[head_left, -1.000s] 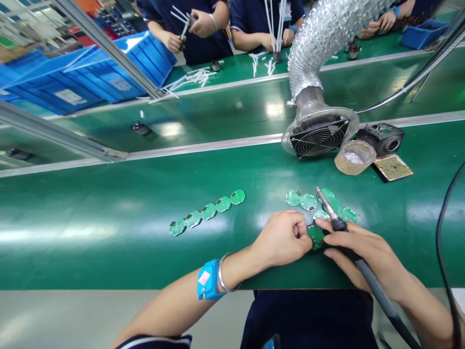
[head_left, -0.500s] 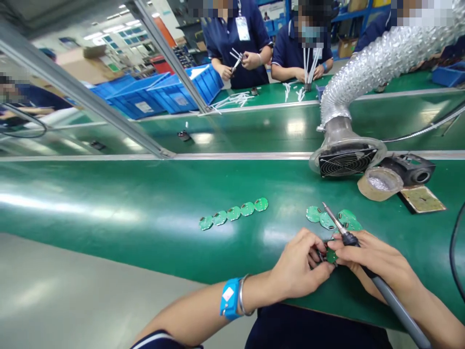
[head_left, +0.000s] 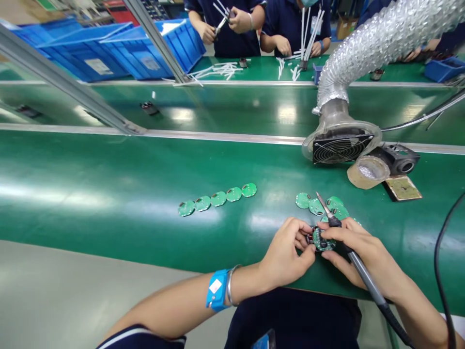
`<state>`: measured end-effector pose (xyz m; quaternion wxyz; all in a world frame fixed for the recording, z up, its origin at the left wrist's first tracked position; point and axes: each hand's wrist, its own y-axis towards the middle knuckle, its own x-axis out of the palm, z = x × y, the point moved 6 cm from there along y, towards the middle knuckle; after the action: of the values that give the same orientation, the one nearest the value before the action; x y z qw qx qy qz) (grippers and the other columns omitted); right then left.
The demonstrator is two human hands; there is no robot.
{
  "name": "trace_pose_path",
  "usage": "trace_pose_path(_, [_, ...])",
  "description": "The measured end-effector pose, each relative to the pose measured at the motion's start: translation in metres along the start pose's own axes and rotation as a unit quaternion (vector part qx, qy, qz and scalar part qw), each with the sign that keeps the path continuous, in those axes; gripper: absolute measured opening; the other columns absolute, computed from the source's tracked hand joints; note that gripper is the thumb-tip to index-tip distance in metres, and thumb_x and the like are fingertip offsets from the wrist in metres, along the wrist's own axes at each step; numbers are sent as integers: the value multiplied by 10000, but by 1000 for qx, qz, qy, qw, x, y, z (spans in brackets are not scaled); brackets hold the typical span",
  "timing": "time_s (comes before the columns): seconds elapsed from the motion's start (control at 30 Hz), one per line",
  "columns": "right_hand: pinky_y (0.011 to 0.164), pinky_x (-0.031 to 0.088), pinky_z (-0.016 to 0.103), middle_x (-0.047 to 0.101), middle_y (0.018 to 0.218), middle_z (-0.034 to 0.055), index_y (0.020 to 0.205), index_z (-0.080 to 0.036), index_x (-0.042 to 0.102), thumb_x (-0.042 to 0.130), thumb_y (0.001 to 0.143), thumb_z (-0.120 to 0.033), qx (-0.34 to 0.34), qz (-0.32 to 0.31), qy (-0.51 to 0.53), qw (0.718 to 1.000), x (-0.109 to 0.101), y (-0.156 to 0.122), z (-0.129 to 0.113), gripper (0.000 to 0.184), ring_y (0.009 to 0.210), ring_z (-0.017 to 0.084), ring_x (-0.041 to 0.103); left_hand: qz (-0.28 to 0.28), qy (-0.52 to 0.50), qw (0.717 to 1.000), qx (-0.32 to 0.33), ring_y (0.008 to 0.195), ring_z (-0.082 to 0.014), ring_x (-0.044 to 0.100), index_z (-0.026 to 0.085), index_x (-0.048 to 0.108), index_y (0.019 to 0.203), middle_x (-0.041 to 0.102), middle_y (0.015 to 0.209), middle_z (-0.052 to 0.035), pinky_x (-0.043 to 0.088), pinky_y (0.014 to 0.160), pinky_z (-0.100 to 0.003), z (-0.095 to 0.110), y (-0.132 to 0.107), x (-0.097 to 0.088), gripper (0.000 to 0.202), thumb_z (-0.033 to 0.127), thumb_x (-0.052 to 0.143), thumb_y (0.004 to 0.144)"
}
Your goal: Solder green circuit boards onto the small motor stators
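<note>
Between my two hands is a small round green circuit board (head_left: 321, 241) with dark parts on its face and something dark and red behind it. My left hand (head_left: 288, 252) pinches this assembly from the left, fingers closed on its edge. My right hand (head_left: 363, 249) steadies the board's right side with its fingers and also carries a soldering iron (head_left: 354, 257), its tip pointing up and away from the board. Just beyond my hands lie several loose green boards (head_left: 336, 203). Farther left, several round boards (head_left: 218, 198) form a slanting row on the green bench.
A fume extractor fan (head_left: 339, 148) on a silver hose (head_left: 363, 58) stands at the back right. Near it are a tub (head_left: 366, 170), a black iron holder (head_left: 401, 157) and a sponge tray (head_left: 403, 188). A cable (head_left: 439, 252) hangs at right. Co-workers sit across the conveyor.
The board in my hands has turned so its face with dark parts shows. The head view has tilted down and shifted slightly. The soldering iron stays in my right hand.
</note>
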<state>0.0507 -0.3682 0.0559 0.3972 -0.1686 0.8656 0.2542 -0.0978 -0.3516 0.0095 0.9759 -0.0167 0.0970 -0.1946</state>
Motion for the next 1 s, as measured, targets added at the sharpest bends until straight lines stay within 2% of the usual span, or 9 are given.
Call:
trace_pose_path(0.1, [826, 537, 385, 700, 1075, 75, 1148, -239, 537, 587, 897, -155, 12, -31, 21, 999, 1, -1, 6, 269, 934, 213, 625, 17, -7, 1000, 25, 690, -79, 599, 139, 544, 955, 527, 925, -23, 557, 619, -218, 1, -2, -3, 209, 94, 601, 759])
trace_pose_path(0.23, [860, 523, 373, 672, 1160, 60, 1094, -261, 523, 592, 900, -180, 23, -48, 66, 996, 5, 0, 13, 221, 978, 199, 616, 28, -21, 997, 64, 714, -88, 631, 117, 599, 934, 568, 938, -47, 599, 654, -227, 0, -4, -9, 172, 107, 644, 768])
trace_pose_path(0.5, [958, 488, 354, 676, 1179, 11, 1061, -292, 498, 660, 874, -249, 50, -17, 119, 992, 12, -1, 21, 251, 1119, 186, 567, 34, -23, 994, 104, 799, -126, 669, 111, 644, 848, 610, 996, -94, 619, 690, -243, -3, -6, -13, 55, 134, 647, 799])
trace_pose_path(0.6, [999, 488, 357, 684, 1181, 13, 1120, -301, 504, 700, 847, -298, 75, -10, 118, 990, 14, -2, 24, 337, 1174, 194, 584, 23, 49, 980, 190, 831, -170, 646, 116, 611, 997, 604, 986, -100, 615, 715, -308, 14, -7, -14, 281, 202, 696, 743])
trace_pose_path(0.67, [959, 525, 321, 677, 1204, 20, 1161, -301, 504, 742, 809, -318, 106, -3, 132, 986, 15, -4, 27, 425, 1129, 191, 634, 4, 140, 958, 248, 830, -199, 618, 126, 581, 1139, 607, 943, -88, 603, 720, -356, 25, -8, -11, 504, 330, 761, 715])
trace_pose_path(0.73, [942, 543, 308, 663, 1242, 30, 1168, -295, 508, 774, 773, -311, 130, 10, 154, 979, 17, -7, 30, 477, 1113, 196, 654, -10, 216, 938, 272, 780, -189, 605, 151, 582, 1188, 601, 897, -68, 591, 687, -344, 30, -5, -8, 610, 492, 772, 719])
trace_pose_path(0.83, [984, 526, 333, 632, 1302, 42, 1161, -289, 514, 815, 718, -295, 138, 18, 173, 975, 20, -12, 32, 536, 1165, 219, 627, -2, 262, 925, 276, 792, -170, 627, 161, 624, 1092, 605, 935, -77, 582, 674, -287, 30, 0, -9, 538, 567, 700, 748])
trace_pose_path(0.93, [983, 527, 332, 616, 1322, 58, 1157, -281, 506, 859, 653, -310, 121, 22, 167, 978, 24, -16, 28, 616, 1173, 233, 622, -16, 277, 917, 287, 914, -193, 652, 156, 610, 1051, 635, 1039, -97, 584, 764, -299, 29, 1, -7, 433, 490, 702, 792])
trace_pose_path(1.0, [941, 549, 311, 644, 1272, 63, 1157, -273, 491, 828, 698, -309, 107, 41, 150, 982, 26, -17, 22, 571, 1126, 221, 651, -29, 297, 909, 290, 923, -204, 656, 156, 585, 1111, 658, 1016, -84, 585, 796, -325, 30, 1, -5, 420, 432, 706, 818])
